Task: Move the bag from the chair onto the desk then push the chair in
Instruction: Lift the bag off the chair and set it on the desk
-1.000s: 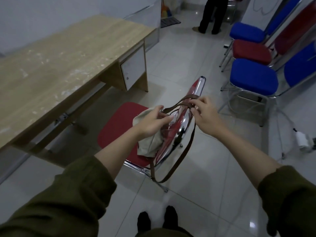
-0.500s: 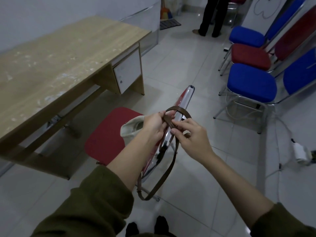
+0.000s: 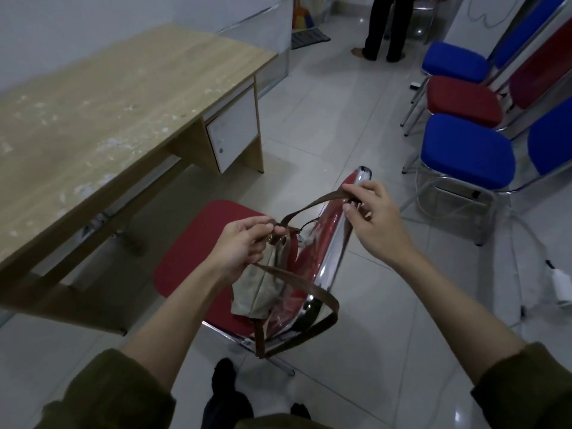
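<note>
A beige cloth bag [image 3: 258, 289] with a brown strap [image 3: 312, 207] hangs just above the red seat of a chrome-framed chair [image 3: 192, 258]. My left hand [image 3: 244, 243] grips the strap where it joins the bag's top. My right hand [image 3: 376, 224] pinches the strap higher up, over the chair's backrest [image 3: 334, 243]. The strap's lower loop droops behind the backrest. The wooden desk [image 3: 102, 100] stands to the left, with the chair pulled out from it.
A row of blue and red chairs [image 3: 464, 150] lines the right wall. A white cable and adapter [image 3: 561, 286] lie on the floor at right. A person's legs [image 3: 385, 29] stand at the far end. A white drawer unit [image 3: 232, 134] hangs under the desk.
My hands have spread apart, stretching the strap between them. The bag has been lifted slightly off the seat, and the strap's loop has come up over the backrest.
</note>
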